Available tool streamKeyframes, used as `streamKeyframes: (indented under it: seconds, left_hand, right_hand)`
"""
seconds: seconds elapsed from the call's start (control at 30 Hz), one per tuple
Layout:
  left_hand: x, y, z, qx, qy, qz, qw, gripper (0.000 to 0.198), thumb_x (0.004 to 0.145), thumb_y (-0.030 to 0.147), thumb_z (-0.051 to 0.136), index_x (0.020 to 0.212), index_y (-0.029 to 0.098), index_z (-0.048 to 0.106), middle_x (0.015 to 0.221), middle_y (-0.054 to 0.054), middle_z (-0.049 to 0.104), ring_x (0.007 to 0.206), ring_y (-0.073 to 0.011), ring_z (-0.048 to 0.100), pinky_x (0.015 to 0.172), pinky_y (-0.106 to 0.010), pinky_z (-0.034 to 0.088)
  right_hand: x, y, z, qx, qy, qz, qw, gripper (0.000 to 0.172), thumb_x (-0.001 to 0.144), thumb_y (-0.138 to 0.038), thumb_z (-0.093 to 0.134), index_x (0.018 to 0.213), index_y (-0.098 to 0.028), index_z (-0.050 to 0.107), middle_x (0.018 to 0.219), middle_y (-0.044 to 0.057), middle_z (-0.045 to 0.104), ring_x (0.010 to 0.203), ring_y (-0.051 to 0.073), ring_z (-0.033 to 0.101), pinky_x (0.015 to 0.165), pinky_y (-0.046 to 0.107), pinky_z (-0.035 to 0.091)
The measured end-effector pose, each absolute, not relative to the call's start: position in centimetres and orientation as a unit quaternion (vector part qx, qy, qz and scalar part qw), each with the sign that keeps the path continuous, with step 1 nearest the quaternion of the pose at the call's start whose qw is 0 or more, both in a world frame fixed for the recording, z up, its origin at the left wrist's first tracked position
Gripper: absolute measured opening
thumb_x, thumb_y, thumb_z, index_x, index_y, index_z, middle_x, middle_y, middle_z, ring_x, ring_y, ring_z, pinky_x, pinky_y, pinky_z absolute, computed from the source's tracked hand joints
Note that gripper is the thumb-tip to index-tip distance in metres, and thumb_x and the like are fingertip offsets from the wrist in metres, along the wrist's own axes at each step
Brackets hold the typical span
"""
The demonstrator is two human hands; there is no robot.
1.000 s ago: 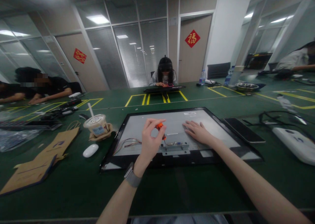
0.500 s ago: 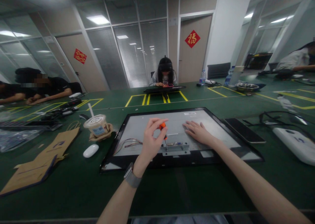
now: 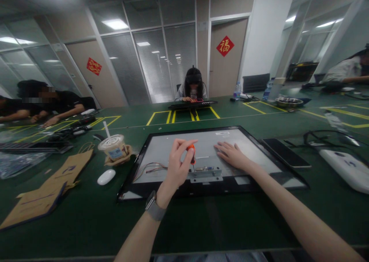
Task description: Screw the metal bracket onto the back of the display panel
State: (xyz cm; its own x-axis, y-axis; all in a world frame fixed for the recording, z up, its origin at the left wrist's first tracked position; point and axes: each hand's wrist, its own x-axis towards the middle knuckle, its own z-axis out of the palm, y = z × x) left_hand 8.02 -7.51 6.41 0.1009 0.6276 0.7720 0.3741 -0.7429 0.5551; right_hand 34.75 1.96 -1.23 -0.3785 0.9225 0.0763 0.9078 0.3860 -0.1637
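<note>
My left hand (image 3: 179, 163), with a watch on its wrist, is closed around the orange and black handle of a screwdriver (image 3: 192, 151). The screwdriver stands nearly upright, its tip down by the left end of a metal bracket with connector ports (image 3: 205, 173). That bracket sits near the front edge of a flat display panel (image 3: 161, 145), which lies with a grey metal face up inside a black frame. To the right, my right hand (image 3: 233, 154) rests flat on the grey face, fingers spread. A thin bundle of wires (image 3: 151, 165) lies on the panel's left part.
Left of the panel are a lidded drink cup (image 3: 113, 146), a white mouse (image 3: 106, 176) and a brown paper bag (image 3: 54, 181). On the right lie a black phone (image 3: 285, 153) and a white device (image 3: 346, 169). A person (image 3: 192, 87) sits opposite; others sit at both sides.
My left fingers have shifted slightly on the screwdriver handle, the thumb now higher against it. My right hand stays in place. At far left, another person's hand has moved a little.
</note>
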Motion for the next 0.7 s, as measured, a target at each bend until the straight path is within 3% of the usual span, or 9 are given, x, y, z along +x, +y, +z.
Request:
streamKeyframes:
  seconds: [0.2,0.5,0.6,0.7]
  left_hand:
    - [8.19,-7.38,6.22,0.713,0.339,0.601,0.127,0.026,0.098,0.021,0.053,0.118,0.022,0.069,0.105,-0.006,0.056,0.088,-0.0161,0.060,0.077,-0.029,0.054]
    - [8.03,-6.89,5.91,0.681,0.351,0.639,0.067,0.015,0.083,0.028,0.078,0.095,0.021,0.072,0.086,0.000,0.055,0.073,-0.0132,0.056,0.071,-0.027,0.050]
    - [8.09,-7.17,6.22,0.687,0.358,0.631,0.045,0.016,0.085,0.033,0.077,0.095,0.021,0.073,0.088,-0.001,0.056,0.074,-0.0137,0.056,0.071,-0.028,0.050]
    - [8.26,-7.62,6.32,0.710,0.343,0.612,0.062,0.017,0.093,0.029,0.066,0.107,0.021,0.071,0.096,-0.005,0.061,0.082,-0.0163,0.061,0.079,-0.031,0.052]
  right_hand:
    - [34.81,1.93,-1.18,-0.550,-0.830,0.052,0.075,0.058,0.102,-0.047,0.028,0.153,-0.025,0.043,0.162,0.012,0.037,0.150,0.036,0.029,0.115,0.069,0.024]
    - [34.77,2.01,-1.11,-0.551,-0.830,0.055,0.073,0.057,0.102,-0.046,0.028,0.152,-0.027,0.044,0.162,0.012,0.037,0.150,0.036,0.029,0.114,0.069,0.024]
    - [34.75,1.93,-0.97,-0.549,-0.831,0.054,0.072,0.057,0.102,-0.046,0.028,0.152,-0.027,0.044,0.162,0.011,0.038,0.149,0.036,0.030,0.114,0.069,0.025]
    - [34.74,1.87,-0.97,-0.550,-0.830,0.052,0.073,0.057,0.102,-0.047,0.027,0.152,-0.028,0.044,0.161,0.011,0.039,0.149,0.036,0.030,0.114,0.069,0.025]
